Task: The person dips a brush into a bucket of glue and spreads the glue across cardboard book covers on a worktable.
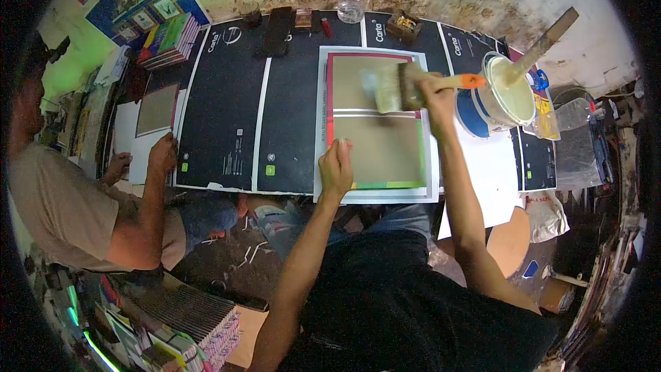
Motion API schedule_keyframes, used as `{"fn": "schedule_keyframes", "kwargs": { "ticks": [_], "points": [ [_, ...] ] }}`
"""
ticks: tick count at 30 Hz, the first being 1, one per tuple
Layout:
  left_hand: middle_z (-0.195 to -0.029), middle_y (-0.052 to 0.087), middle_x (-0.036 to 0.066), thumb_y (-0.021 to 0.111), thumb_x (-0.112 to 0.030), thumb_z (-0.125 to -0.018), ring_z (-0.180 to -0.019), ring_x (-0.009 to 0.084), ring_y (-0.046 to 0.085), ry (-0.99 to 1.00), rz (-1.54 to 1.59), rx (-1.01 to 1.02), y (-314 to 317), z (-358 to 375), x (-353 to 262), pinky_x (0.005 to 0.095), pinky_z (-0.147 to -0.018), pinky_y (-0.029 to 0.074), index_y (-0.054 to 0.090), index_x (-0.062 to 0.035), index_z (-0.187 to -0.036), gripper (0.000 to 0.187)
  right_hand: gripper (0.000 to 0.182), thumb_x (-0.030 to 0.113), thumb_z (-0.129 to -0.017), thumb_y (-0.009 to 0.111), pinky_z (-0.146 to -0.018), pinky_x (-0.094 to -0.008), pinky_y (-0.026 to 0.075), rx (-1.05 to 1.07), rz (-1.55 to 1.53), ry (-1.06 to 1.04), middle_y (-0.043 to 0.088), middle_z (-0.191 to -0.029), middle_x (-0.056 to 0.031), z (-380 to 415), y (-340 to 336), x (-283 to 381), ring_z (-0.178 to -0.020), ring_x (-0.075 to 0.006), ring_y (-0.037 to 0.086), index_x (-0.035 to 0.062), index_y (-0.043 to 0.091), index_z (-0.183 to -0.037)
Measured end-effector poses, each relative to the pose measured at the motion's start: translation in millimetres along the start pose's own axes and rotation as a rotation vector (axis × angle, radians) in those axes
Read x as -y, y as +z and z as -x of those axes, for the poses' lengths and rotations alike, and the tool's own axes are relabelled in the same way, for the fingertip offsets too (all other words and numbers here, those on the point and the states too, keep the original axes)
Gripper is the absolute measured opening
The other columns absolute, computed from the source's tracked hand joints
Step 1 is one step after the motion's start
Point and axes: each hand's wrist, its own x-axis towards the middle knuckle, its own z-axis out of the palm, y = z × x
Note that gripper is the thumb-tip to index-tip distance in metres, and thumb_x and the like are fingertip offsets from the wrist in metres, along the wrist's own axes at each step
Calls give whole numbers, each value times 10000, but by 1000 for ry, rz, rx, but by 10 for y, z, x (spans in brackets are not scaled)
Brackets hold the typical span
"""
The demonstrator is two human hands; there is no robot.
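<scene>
Two grey-brown boards, divided by a white strip and framed by a red and green border, form a book cover (pixel 379 148) lying on white sheets on the table. My right hand (pixel 434 96) is closed around a wide brush (pixel 394 89) with an orange-tipped handle, its pale, coated bristles over the upper board. My left hand (pixel 336 169) is at the cover's left edge, thumb and fingers drawn together on it. To the right stands a white and blue bucket (pixel 475 107) of pale paste, a coated wooden stick (pixel 544 45) leaning out of it.
A person (pixel 89 200) at the left handles a board (pixel 158 110) on white paper. Along the back stand a plastic bottle (pixel 351 3) and a small box (pixel 404 26). Stacked books (pixel 169 41) sit back left; white paper (pixel 485 179) lies beside the bucket.
</scene>
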Motion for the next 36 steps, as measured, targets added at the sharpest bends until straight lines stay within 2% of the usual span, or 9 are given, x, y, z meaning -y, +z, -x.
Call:
{"fn": "schedule_keyframes", "kwargs": {
  "ticks": [7, 8, 12, 16, 20, 28, 31, 34, 36],
  "points": [
    [-749, 611, 202, 374, -199, -990, -675, 368, 611, 16, -3, 21, -11, 3, 15, 417, -608, 457, 581, 18, -871, 323, 260, 231, -772, 707, -656, -370, 483, -6, 553, 139, 639, -757, -171, 685, -28, -368, -704, -270, 637, -5, 614, -833],
    [-726, 601, 190, 367, -204, -991, -654, 355, 604, 18, 1, 15, -9, -2, 13, 413, -598, 453, 582, 16, -869, 331, 242, 222, -789, 697, -626, -369, 489, -18, 664, -51, 638, -710, -185, 701, -274, -413, -675, -291, 651, -5, 618, -811],
    [-614, 522, 120, 333, -230, -1000, -560, 273, 553, 23, -9, -9, -44, 19, 49, 386, -547, 425, 582, 3, -852, 371, 217, 178, -805, 691, -592, -338, 492, -133, 810, -41, 641, -689, -158, 810, -516, 171, -632, -223, 649, -17, 602, -833],
    [-561, 466, 61, 237, -313, -1009, -498, 178, 470, 50, 43, -148, 0, 66, 58, 316, -497, 369, 588, -21, -813, 497, 209, 142, -773, 712, -649, -304, 484, -116, 456, -76, 637, -735, -119, 892, -73, 162, -677, -165, 598, -5, 597, -865],
    [-550, 451, 41, 190, -389, -1014, -501, 151, 455, 24, 13, -118, -7, 70, 98, 295, -494, 353, 582, -20, -798, 580, 202, 175, -777, 694, -657, -356, 481, 76, 619, -75, 643, -757, -152, 1201, 342, 8, -708, -250, 633, 13, 606, -859],
    [-555, 456, 56, 215, -371, -1010, -515, 178, 474, 3, 97, -142, 5, 64, 103, 325, -503, 367, 580, -24, -798, 546, 179, 120, -819, 689, -557, -299, 464, -26, 822, 44, 615, -669, -112, 1258, -887, 338, -573, -150, 573, -23, 588, -855],
    [-561, 460, 69, 212, -331, -1014, -515, 204, 486, -11, 134, -166, 4, 113, 150, 342, -503, 374, 573, -29, -798, 517, 137, 57, -829, 682, -682, -287, 496, 142, 648, -115, 660, -870, -120, 1126, -564, 700, -760, -181, 619, -29, 622, -917],
    [-557, 458, 69, 199, -336, -1013, -511, 205, 487, 5, 140, -207, 36, 108, 189, 343, -500, 374, 561, -31, -786, 525, 210, 121, -735, 698, -865, -384, 457, 766, 850, -774, 657, -1010, -89, 769, -341, 654, -982, -294, 600, 68, 677, -938],
    [-568, 463, 55, 188, -383, -1009, -523, 170, 476, 12, 131, -211, 42, 116, 206, 311, -499, 365, 556, -23, -786, 561, 190, 172, -796, 616, -949, -404, 382, 1064, 927, -556, 635, -1090, -37, 757, -148, 697, -1076, -230, 552, 136, 700, -962]
  ]
}}
